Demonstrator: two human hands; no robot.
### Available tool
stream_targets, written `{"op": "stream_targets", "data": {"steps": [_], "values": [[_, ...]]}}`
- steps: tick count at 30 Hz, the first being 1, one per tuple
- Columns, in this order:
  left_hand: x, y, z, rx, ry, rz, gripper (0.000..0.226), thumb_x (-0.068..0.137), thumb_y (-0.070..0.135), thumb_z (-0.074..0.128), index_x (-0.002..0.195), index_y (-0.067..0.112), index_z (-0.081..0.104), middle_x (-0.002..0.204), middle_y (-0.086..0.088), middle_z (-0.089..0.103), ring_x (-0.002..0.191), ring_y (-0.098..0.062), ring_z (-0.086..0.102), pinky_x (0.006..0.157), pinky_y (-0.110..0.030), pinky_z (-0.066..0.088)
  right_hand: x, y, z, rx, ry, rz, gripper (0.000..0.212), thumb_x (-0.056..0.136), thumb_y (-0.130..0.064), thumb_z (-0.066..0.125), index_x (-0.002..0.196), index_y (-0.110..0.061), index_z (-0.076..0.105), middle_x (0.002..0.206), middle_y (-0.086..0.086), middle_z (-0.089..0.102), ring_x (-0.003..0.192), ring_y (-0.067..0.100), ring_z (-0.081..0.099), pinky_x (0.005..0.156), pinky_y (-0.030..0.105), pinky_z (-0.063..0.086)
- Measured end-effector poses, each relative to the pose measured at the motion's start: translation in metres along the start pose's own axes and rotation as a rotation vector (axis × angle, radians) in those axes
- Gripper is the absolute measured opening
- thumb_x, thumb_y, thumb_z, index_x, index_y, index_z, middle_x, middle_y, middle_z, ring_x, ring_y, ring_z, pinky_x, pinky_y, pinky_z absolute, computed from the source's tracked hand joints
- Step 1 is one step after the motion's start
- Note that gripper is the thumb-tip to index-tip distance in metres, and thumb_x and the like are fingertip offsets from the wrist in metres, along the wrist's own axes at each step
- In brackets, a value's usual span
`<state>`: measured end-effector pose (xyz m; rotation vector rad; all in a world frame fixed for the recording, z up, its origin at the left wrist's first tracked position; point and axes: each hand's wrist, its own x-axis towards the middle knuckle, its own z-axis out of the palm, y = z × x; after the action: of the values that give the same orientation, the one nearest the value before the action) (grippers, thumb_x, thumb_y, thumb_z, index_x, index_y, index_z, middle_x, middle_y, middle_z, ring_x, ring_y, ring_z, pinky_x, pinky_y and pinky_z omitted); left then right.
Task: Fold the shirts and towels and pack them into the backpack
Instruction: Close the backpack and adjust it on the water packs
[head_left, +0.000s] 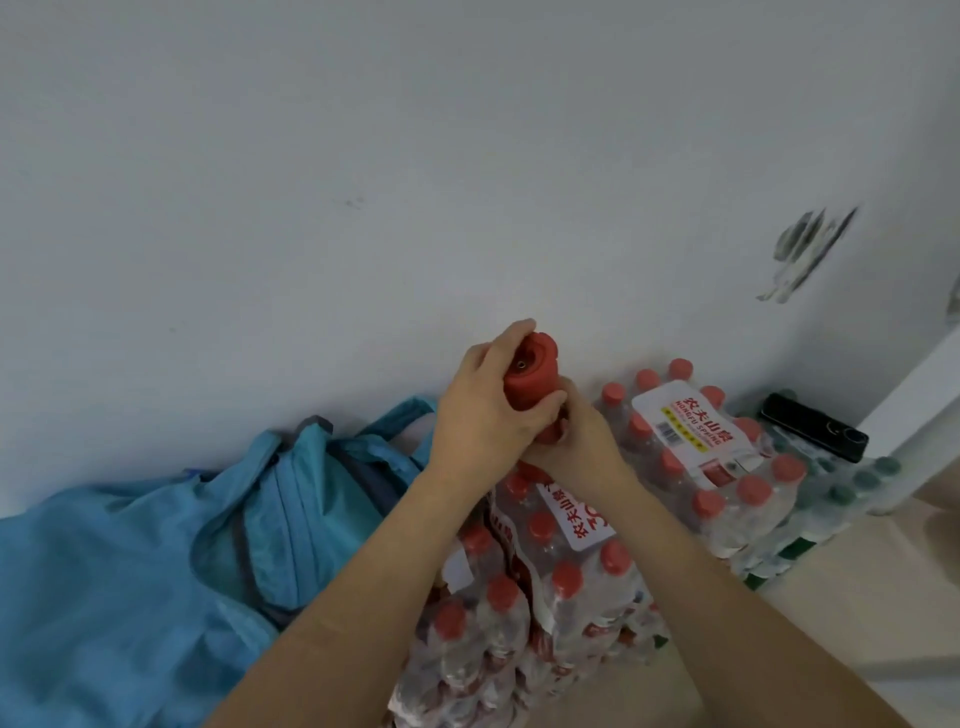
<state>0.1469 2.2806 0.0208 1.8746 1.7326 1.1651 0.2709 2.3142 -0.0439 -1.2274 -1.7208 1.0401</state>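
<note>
A red cylindrical object (532, 371) with a small hole in its top is held up in front of the white wall. My left hand (483, 410) grips its upper part, fingers wrapped round it. My right hand (582, 441) holds its lower end from below. What the object is cannot be made out. The light blue backpack (156, 571) lies slumped against the wall at the lower left, with grey straps showing. No shirts or towels are in view.
Shrink-wrapped packs of red-capped water bottles (691, 457) stand stacked below and right of my hands, with green-capped bottles (852, 483) further right. A black phone (815, 426) lies on top of them. A white wall (415, 182) fills the upper frame.
</note>
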Motion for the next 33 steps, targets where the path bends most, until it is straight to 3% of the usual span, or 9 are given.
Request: {"op": "stream_targets", "data": {"steps": [2, 5, 11, 18, 21, 25, 28, 33], "values": [[0.006, -0.005, -0.002, -0.025, 0.046, -0.044, 0.066, 0.077, 0.041, 0.072, 0.133, 0.046, 0.037, 0.122, 0.011, 0.049, 0.100, -0.004, 0.050, 0.087, -0.022, 0.048, 0.007, -0.001, 0.002, -0.035, -0.049, -0.016, 0.070, 0.068, -0.036, 0.082, 0.127, -0.032, 0.044, 0.108, -0.016, 0.062, 0.094, -0.004, 0.061, 0.075, 0.014, 0.049], [0.013, -0.018, -0.006, -0.121, 0.084, -0.107, 0.064, 0.074, 0.044, 0.072, 0.130, 0.046, 0.042, 0.122, 0.010, 0.052, 0.105, -0.008, 0.054, 0.092, -0.034, 0.051, 0.015, 0.004, 0.005, -0.133, -0.084, -0.025, 0.072, 0.070, -0.038, 0.082, 0.129, -0.033, 0.041, 0.109, -0.016, 0.061, 0.093, -0.003, 0.059, 0.075, 0.012, 0.048], [0.021, -0.026, 0.002, -0.160, 0.109, -0.104, 0.064, 0.079, 0.037, 0.073, 0.133, 0.038, 0.040, 0.127, 0.010, 0.052, 0.110, -0.007, 0.053, 0.092, -0.036, 0.052, 0.027, 0.010, -0.001, -0.193, -0.089, 0.048, 0.070, 0.061, -0.060, 0.077, 0.118, -0.037, 0.044, 0.098, -0.013, 0.066, 0.085, 0.006, 0.065, 0.076, 0.036, 0.057], [0.034, -0.028, 0.017, -0.019, -0.005, -0.127, 0.090, 0.083, 0.033, 0.070, 0.145, 0.046, 0.006, 0.139, 0.002, 0.046, 0.117, -0.016, 0.054, 0.093, -0.043, 0.051, 0.036, 0.010, 0.005, -0.229, 0.017, 0.131, 0.061, 0.069, -0.056, 0.071, 0.115, -0.030, 0.041, 0.091, -0.011, 0.061, 0.077, 0.009, 0.063, 0.069, 0.040, 0.057], [0.035, -0.026, 0.020, -0.020, 0.014, -0.131, 0.092, 0.081, 0.035, 0.071, 0.145, 0.045, 0.005, 0.139, 0.002, 0.044, 0.116, -0.016, 0.054, 0.094, -0.041, 0.051, 0.036, 0.012, 0.005, -0.231, 0.012, 0.149, 0.085, 0.057, -0.067, 0.067, 0.127, -0.034, 0.031, 0.104, -0.004, 0.060, 0.086, 0.015, 0.064, 0.072, 0.043, 0.057], [0.031, -0.029, 0.017, -0.053, 0.055, -0.141, 0.096, 0.079, 0.034, 0.075, 0.146, 0.044, 0.006, 0.143, 0.004, 0.039, 0.119, -0.014, 0.050, 0.096, -0.033, 0.048, 0.037, 0.007, -0.007, -0.184, -0.035, 0.196, 0.115, 0.050, -0.075, 0.067, 0.144, -0.038, 0.011, 0.135, 0.007, 0.046, 0.118, 0.025, 0.052, 0.090, 0.053, 0.050], [0.028, -0.035, 0.013, -0.061, 0.066, -0.165, 0.096, 0.078, 0.032, 0.075, 0.146, 0.043, 0.008, 0.143, 0.003, 0.039, 0.121, -0.013, 0.048, 0.098, -0.032, 0.045, 0.031, 0.003, -0.014, -0.176, -0.045, 0.168, 0.115, 0.057, -0.073, 0.069, 0.147, -0.038, 0.008, 0.144, 0.011, 0.038, 0.130, 0.026, 0.043, 0.099, 0.053, 0.044], [0.026, -0.042, 0.010, -0.098, 0.069, -0.243, 0.098, 0.076, 0.031, 0.077, 0.145, 0.043, 0.008, 0.141, 0.003, 0.043, 0.121, -0.016, 0.051, 0.098, -0.044, 0.048, 0.026, 0.004, -0.011, -0.183, -0.086, 0.143, 0.106, 0.068, -0.063, 0.072, 0.148, -0.038, 0.007, 0.146, 0.008, 0.037, 0.133, 0.025, 0.039, 0.103, 0.053, 0.041]]}}
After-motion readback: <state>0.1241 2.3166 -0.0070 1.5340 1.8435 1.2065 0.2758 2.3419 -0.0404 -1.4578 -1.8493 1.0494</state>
